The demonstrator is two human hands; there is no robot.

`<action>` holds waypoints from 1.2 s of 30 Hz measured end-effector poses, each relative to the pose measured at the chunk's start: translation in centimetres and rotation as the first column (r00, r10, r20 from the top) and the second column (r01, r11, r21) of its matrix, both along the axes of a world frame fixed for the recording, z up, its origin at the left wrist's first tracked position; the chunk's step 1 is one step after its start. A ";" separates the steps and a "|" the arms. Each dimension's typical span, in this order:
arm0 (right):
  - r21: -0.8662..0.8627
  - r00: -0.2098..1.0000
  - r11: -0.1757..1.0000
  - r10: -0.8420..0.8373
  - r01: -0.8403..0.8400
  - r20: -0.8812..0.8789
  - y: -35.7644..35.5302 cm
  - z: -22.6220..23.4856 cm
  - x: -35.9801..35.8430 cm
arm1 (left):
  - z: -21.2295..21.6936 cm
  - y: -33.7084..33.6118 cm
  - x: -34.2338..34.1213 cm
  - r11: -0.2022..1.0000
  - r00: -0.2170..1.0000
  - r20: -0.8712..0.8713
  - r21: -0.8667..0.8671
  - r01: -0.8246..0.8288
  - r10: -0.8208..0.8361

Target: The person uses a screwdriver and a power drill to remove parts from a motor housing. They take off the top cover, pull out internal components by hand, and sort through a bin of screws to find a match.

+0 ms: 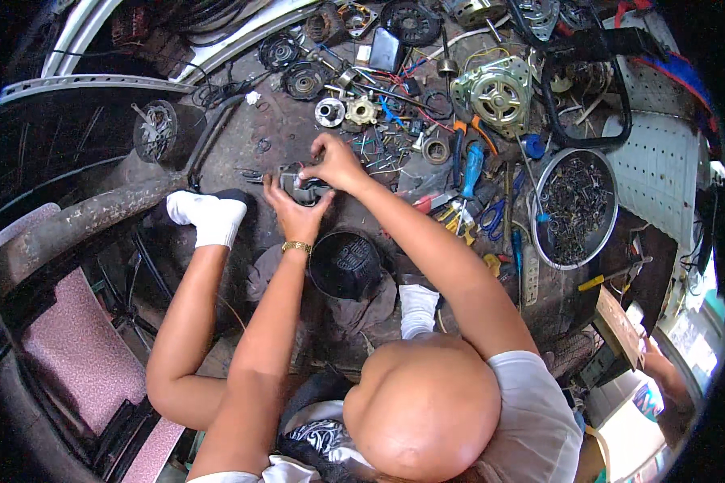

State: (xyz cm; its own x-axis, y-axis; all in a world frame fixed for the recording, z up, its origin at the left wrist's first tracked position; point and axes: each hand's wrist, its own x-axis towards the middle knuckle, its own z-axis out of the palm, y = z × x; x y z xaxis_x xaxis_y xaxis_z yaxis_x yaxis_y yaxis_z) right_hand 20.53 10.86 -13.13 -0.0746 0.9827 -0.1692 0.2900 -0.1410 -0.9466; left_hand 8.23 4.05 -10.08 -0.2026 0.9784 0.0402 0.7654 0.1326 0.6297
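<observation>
My left hand [296, 213], with a gold bracelet at the wrist, cups a small dark grey part [300, 190] from below, just above the dirty floor. A bit of red wire shows on the part. My right hand [336, 161] reaches over it from the right and pinches at its top edge with the fingertips. Both forearms come up from the lower edge and meet at the part. My white-socked left foot [210, 217] rests just left of the hands.
A black round cap [346, 264] lies below the hands. A metal bowl of screws [576, 208], a silver motor [499, 92], a blue-handled screwdriver [471, 169], small gears [330, 111] and loose wires crowd the floor beyond. A pink cushion [80, 346] lies left.
</observation>
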 end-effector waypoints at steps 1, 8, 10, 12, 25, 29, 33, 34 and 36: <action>0.120 0.995 0.991 -0.062 0.052 0.084 -0.5 -0.1 1.0 | -0.1 0.1 0.8 0.999 1.000 0.007 -0.041 -0.001 0.001; 0.197 0.800 0.941 -0.337 0.275 0.496 -17.3 6.5 17.2 | 2.2 0.6 1.3 0.989 0.998 -0.007 -0.129 -0.068 0.068; 0.003 0.721 0.981 -0.145 0.194 0.677 -21.9 5.1 18.2 | 1.9 0.3 1.0 0.989 0.998 -0.015 -0.134 -0.067 0.066; -0.188 0.712 0.974 0.042 0.128 0.701 -23.8 5.3 17.8 | 1.8 0.2 0.5 0.986 0.997 -0.045 -0.153 -0.069 0.062; -0.297 0.672 0.938 0.104 0.179 0.733 -20.9 8.3 17.8 | 1.8 0.1 -0.6 0.962 0.997 -0.002 -0.263 -0.070 0.072; -0.005 0.686 0.974 -0.156 0.227 0.711 -19.9 10.0 21.9 | 1.4 -0.1 -0.4 0.967 0.999 0.005 -0.251 -0.050 0.053; 0.037 0.920 0.983 -0.184 0.182 0.347 -21.4 13.2 25.3 | 1.5 0.1 -1.3 0.972 0.999 -0.029 -0.228 -0.050 0.044; -0.099 0.936 0.960 -0.226 0.260 0.270 -22.5 14.2 26.0 | 1.7 0.1 -1.4 0.972 0.998 -0.047 -0.226 -0.055 0.046; -0.414 0.931 0.839 -0.276 0.355 0.238 -25.5 16.2 29.2 | 1.8 0.2 -0.6 0.970 0.998 -0.034 -0.235 -0.055 0.049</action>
State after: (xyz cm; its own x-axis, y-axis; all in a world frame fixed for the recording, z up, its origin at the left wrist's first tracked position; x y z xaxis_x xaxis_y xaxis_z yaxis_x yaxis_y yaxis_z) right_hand 49.72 -14.66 3.04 0.2933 0.7654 -0.5729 0.3005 -0.6427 -0.7047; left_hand 7.61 4.22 -8.30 -0.2556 0.9491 -0.1842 0.7703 0.3151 0.5544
